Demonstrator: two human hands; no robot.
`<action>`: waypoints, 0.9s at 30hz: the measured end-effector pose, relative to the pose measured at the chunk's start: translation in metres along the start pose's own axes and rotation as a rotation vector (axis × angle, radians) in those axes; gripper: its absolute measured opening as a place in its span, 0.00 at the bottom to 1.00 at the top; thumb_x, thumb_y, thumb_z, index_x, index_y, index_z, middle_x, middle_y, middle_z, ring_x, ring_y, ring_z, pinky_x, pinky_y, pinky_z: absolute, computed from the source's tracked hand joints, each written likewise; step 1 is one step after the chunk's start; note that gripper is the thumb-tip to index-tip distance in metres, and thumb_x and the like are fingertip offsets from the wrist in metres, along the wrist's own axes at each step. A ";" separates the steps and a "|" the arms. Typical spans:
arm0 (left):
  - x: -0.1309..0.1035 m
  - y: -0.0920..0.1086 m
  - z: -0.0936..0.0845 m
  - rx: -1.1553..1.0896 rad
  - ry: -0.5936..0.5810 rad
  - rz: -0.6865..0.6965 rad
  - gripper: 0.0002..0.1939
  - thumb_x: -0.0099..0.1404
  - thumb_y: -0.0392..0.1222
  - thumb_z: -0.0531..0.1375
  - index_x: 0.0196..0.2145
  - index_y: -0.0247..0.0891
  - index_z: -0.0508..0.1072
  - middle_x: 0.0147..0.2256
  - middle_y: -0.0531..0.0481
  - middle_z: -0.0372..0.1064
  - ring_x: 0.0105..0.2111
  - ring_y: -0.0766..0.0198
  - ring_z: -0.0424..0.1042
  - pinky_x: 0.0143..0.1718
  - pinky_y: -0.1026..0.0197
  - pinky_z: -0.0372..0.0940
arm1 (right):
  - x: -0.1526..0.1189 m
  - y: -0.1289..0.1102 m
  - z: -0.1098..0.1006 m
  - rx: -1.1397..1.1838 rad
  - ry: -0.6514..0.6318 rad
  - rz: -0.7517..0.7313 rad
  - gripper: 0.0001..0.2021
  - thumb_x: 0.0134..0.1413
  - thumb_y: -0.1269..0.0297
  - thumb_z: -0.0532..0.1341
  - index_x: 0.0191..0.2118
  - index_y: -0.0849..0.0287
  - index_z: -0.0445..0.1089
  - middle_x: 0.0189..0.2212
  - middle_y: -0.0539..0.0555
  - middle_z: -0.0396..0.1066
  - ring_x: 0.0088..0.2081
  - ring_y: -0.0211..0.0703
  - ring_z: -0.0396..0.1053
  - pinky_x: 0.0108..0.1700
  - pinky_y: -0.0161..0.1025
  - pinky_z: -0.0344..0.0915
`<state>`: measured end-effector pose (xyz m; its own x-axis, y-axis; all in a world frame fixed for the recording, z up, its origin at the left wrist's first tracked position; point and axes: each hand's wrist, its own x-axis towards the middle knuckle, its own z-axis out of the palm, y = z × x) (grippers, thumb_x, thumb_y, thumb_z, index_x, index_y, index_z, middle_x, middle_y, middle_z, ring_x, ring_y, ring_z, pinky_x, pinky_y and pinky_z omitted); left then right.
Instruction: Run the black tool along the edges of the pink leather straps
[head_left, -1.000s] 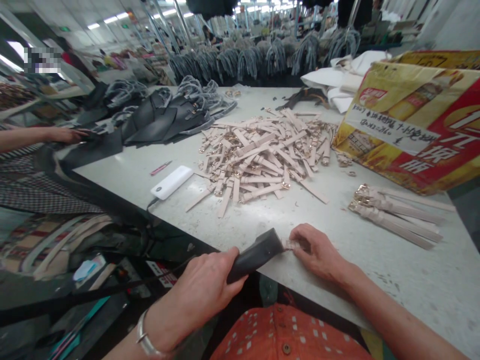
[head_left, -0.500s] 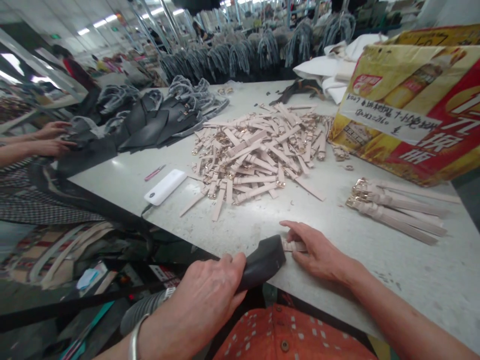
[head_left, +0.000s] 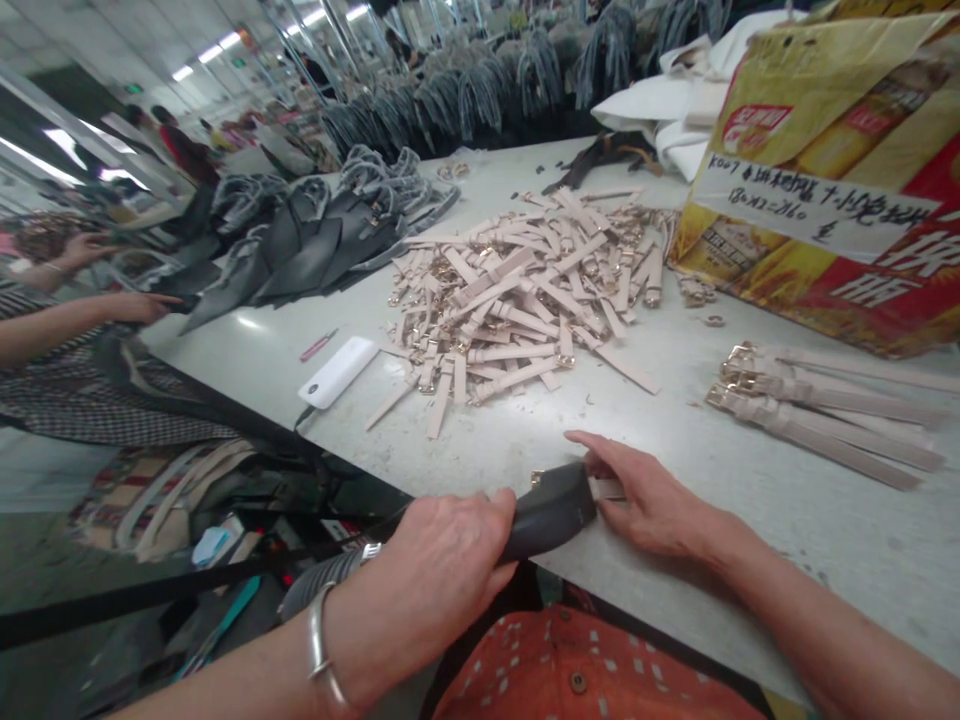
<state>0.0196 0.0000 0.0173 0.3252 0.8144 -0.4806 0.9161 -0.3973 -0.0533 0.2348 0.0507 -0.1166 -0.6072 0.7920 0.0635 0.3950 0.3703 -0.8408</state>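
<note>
Strap [head_left: 609, 488] between right fingers [head_left: 611, 452], partly behind tool [head_left: 556, 510]

A white device [head_left: 339, 372] lies beside a pink tool [head_left: 319, 345].

Ceiling tubes [head_left: 210, 55] glow bright, and the tabletop [head_left: 247, 322] carries glare

Strap pile [head_left: 517, 300] left of carton [head_left: 817, 150]
</note>
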 end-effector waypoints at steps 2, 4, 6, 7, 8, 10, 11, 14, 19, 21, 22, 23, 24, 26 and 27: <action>0.005 -0.002 -0.003 -0.011 0.001 0.010 0.08 0.62 0.44 0.54 0.39 0.41 0.65 0.31 0.49 0.72 0.30 0.54 0.73 0.30 0.56 0.64 | 0.001 0.001 0.001 -0.011 0.011 -0.018 0.40 0.41 0.78 0.55 0.63 0.52 0.48 0.45 0.56 0.66 0.44 0.44 0.64 0.49 0.45 0.61; 0.008 -0.005 -0.003 -0.022 -0.006 0.022 0.08 0.62 0.44 0.54 0.37 0.40 0.65 0.30 0.49 0.73 0.30 0.54 0.73 0.30 0.57 0.64 | 0.002 0.001 0.001 -0.016 0.029 -0.024 0.40 0.40 0.79 0.55 0.63 0.53 0.47 0.45 0.56 0.65 0.44 0.45 0.64 0.49 0.45 0.61; 0.009 -0.007 -0.002 -0.030 0.001 0.035 0.08 0.61 0.45 0.55 0.36 0.39 0.65 0.30 0.48 0.73 0.31 0.54 0.73 0.30 0.57 0.65 | 0.003 0.000 0.002 -0.017 0.045 -0.025 0.41 0.40 0.79 0.55 0.63 0.55 0.45 0.44 0.56 0.65 0.43 0.44 0.64 0.48 0.44 0.62; 0.008 -0.008 0.000 -0.034 0.009 0.041 0.08 0.61 0.45 0.55 0.36 0.39 0.65 0.30 0.48 0.73 0.31 0.54 0.73 0.31 0.57 0.65 | 0.003 -0.001 0.002 -0.021 0.048 -0.030 0.40 0.40 0.79 0.55 0.63 0.55 0.46 0.43 0.56 0.65 0.42 0.44 0.64 0.47 0.44 0.62; 0.008 -0.008 0.002 -0.039 0.017 0.041 0.09 0.61 0.46 0.55 0.36 0.39 0.65 0.31 0.48 0.73 0.31 0.54 0.74 0.31 0.57 0.65 | 0.003 -0.001 0.002 -0.030 0.051 -0.041 0.40 0.40 0.79 0.55 0.63 0.56 0.47 0.43 0.56 0.65 0.41 0.44 0.64 0.46 0.43 0.63; 0.006 -0.009 0.007 -0.051 0.024 0.033 0.10 0.61 0.46 0.55 0.37 0.39 0.65 0.31 0.47 0.73 0.32 0.54 0.73 0.32 0.57 0.65 | 0.003 -0.002 0.001 -0.058 0.055 -0.076 0.37 0.40 0.79 0.55 0.60 0.57 0.52 0.42 0.57 0.65 0.42 0.45 0.63 0.46 0.43 0.63; 0.005 -0.009 0.009 -0.056 0.022 0.027 0.10 0.61 0.46 0.55 0.37 0.39 0.66 0.31 0.47 0.73 0.32 0.54 0.73 0.33 0.57 0.65 | 0.003 -0.002 0.001 -0.077 0.059 -0.094 0.35 0.40 0.79 0.55 0.59 0.57 0.55 0.42 0.57 0.65 0.42 0.46 0.63 0.46 0.44 0.62; 0.004 -0.011 0.013 -0.060 0.019 0.023 0.10 0.61 0.46 0.54 0.38 0.39 0.66 0.31 0.47 0.73 0.32 0.55 0.73 0.33 0.58 0.65 | 0.000 0.000 -0.001 -0.137 0.082 -0.116 0.30 0.42 0.77 0.56 0.55 0.56 0.60 0.39 0.57 0.67 0.42 0.47 0.63 0.45 0.46 0.62; 0.006 -0.016 0.006 -0.007 0.016 0.070 0.12 0.61 0.48 0.53 0.39 0.39 0.67 0.31 0.47 0.72 0.32 0.54 0.73 0.32 0.57 0.64 | -0.002 0.007 -0.004 -0.101 0.114 -0.043 0.32 0.47 0.73 0.60 0.60 0.53 0.54 0.38 0.54 0.69 0.39 0.45 0.66 0.44 0.45 0.63; 0.010 -0.017 0.001 0.007 0.003 0.080 0.12 0.61 0.48 0.53 0.39 0.39 0.68 0.31 0.47 0.72 0.32 0.54 0.73 0.32 0.57 0.64 | -0.001 0.008 -0.004 -0.061 0.107 -0.040 0.33 0.48 0.72 0.60 0.61 0.52 0.52 0.38 0.53 0.70 0.39 0.44 0.66 0.45 0.45 0.63; 0.011 -0.018 -0.001 0.007 -0.005 0.084 0.12 0.61 0.47 0.53 0.38 0.40 0.68 0.31 0.47 0.72 0.31 0.54 0.72 0.32 0.57 0.64 | -0.001 0.008 -0.004 -0.042 0.103 -0.037 0.34 0.48 0.72 0.60 0.61 0.52 0.52 0.38 0.52 0.70 0.39 0.43 0.67 0.45 0.45 0.63; 0.013 -0.018 -0.003 0.006 -0.011 0.085 0.12 0.61 0.47 0.52 0.38 0.40 0.68 0.30 0.47 0.72 0.31 0.54 0.72 0.32 0.57 0.63 | 0.000 0.008 -0.005 -0.025 0.100 -0.032 0.34 0.48 0.72 0.60 0.61 0.51 0.51 0.38 0.52 0.71 0.39 0.43 0.67 0.45 0.44 0.63; 0.014 -0.017 -0.004 0.004 -0.010 0.081 0.11 0.60 0.47 0.52 0.37 0.40 0.68 0.29 0.47 0.72 0.31 0.54 0.72 0.31 0.57 0.63 | 0.001 0.008 -0.006 -0.012 0.097 -0.025 0.34 0.48 0.72 0.60 0.62 0.51 0.51 0.38 0.52 0.71 0.39 0.43 0.67 0.45 0.44 0.63; 0.016 -0.016 -0.004 -0.010 0.003 0.066 0.11 0.60 0.47 0.52 0.36 0.40 0.68 0.28 0.48 0.71 0.30 0.55 0.72 0.30 0.58 0.62 | 0.002 0.007 -0.007 0.008 0.092 -0.010 0.34 0.48 0.72 0.60 0.62 0.51 0.51 0.38 0.52 0.71 0.39 0.42 0.68 0.45 0.44 0.63; 0.016 -0.016 -0.003 -0.022 0.012 0.057 0.11 0.60 0.47 0.52 0.35 0.40 0.68 0.27 0.48 0.71 0.29 0.55 0.72 0.29 0.59 0.61 | 0.002 0.007 -0.008 0.016 0.092 -0.003 0.35 0.48 0.73 0.60 0.62 0.51 0.51 0.37 0.52 0.71 0.39 0.42 0.68 0.45 0.44 0.63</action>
<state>0.0108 0.0200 0.0130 0.3795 0.7959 -0.4717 0.9009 -0.4339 -0.0073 0.2420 0.0590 -0.1183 -0.5420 0.8325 0.1146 0.3819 0.3655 -0.8489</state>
